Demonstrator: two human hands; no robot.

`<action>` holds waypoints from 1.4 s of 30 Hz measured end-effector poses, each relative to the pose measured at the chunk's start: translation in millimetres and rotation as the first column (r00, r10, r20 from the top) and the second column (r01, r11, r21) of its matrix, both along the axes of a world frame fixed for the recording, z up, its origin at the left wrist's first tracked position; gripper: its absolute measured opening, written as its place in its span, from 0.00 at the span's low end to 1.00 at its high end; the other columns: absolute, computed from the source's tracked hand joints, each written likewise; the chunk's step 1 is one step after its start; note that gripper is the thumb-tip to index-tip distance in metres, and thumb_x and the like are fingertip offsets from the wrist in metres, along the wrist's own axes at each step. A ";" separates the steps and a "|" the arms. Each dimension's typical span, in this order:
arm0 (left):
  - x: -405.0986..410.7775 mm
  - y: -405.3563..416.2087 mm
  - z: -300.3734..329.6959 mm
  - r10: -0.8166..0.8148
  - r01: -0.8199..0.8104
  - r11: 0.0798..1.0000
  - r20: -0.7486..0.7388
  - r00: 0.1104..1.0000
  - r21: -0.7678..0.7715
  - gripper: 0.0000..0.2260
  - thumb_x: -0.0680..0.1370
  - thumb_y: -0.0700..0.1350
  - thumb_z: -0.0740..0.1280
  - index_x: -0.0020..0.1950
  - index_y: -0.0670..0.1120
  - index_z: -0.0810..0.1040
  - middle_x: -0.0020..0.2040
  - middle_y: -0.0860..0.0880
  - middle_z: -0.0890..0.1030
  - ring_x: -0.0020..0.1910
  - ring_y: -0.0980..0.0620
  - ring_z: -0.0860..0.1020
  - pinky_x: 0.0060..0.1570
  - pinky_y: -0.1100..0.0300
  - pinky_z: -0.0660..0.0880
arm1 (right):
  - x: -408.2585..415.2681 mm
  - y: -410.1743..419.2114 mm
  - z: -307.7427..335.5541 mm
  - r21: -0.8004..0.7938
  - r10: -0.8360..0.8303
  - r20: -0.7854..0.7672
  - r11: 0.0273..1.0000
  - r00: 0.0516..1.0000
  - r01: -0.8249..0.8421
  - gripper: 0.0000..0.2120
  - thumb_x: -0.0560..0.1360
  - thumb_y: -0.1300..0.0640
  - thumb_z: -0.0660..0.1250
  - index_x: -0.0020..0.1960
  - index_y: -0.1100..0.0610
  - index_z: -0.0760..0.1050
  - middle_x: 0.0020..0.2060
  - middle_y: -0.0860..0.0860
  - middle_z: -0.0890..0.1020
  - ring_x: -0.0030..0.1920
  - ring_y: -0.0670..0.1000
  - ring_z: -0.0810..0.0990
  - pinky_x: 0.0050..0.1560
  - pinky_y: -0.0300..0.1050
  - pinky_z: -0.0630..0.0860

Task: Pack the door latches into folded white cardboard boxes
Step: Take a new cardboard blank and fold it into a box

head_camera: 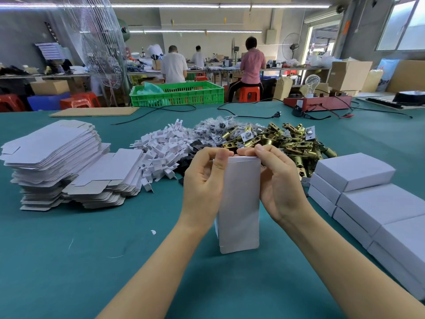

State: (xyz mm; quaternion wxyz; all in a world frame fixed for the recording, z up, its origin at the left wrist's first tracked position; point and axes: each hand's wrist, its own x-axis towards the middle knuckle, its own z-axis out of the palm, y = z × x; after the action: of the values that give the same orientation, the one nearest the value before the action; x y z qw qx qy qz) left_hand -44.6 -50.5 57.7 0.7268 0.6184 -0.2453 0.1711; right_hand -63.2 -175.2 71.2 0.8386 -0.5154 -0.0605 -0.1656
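Brass-coloured metal door latches (pixel 296 143) lie in a heap on the teal bench (pixel 92 249), centre-right of frame, just behind the hands. No brand or readable writing anywhere; small white tags on some latches too small to read.

Tall white folded cardboard box (pixel 239 203) stands upright at frame centre, held betw. both hands. Left hand (pixel 204 183) grips its left edge, fingers curled, thumb at the top corner. Right hand (pixel 279 183) grips the right edge, thumb & forefinger pinching the top flap. Box top looks shut; contents not visible.

Left of frame: stacks of flat unfolded white cardboard blanks (pixel 62 166). Beside them, twd centre, a pile of small white cardboard inserts (pixel 161 150), then clear plastic bags w/ dark parts (pixel 211 130) touching the latch heap. Right edge: stacked closed white boxes (pixel 368 199), running twd lower right corner.

Far side of bench: black cables (pixel 241 113), red tester box w/ a clear bulb (pixel 317 102). Beyond, green plastic crate (pixel 177 93), red stools (pixel 249 93), people at another bench w/ backs turned.
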 end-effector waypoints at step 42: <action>12.7 15.8 10.6 0.028 -0.028 1.000 0.022 0.999 -0.015 0.17 0.74 0.41 0.73 0.56 0.61 0.77 0.55 0.59 0.80 0.55 0.57 0.78 0.52 0.63 0.76 | 9.1 2.6 -13.0 -0.388 -0.333 0.066 0.860 0.941 0.332 0.13 0.78 0.43 0.62 0.49 0.52 0.77 0.38 0.46 0.78 0.41 0.47 0.77 0.45 0.46 0.75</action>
State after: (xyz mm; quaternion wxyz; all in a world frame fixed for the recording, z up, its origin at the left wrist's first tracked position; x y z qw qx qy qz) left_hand -31.9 -34.7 68.3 0.7259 0.6146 -0.2435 0.1898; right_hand -54.1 -172.6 58.2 0.6766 -0.6764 -0.0012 -0.2912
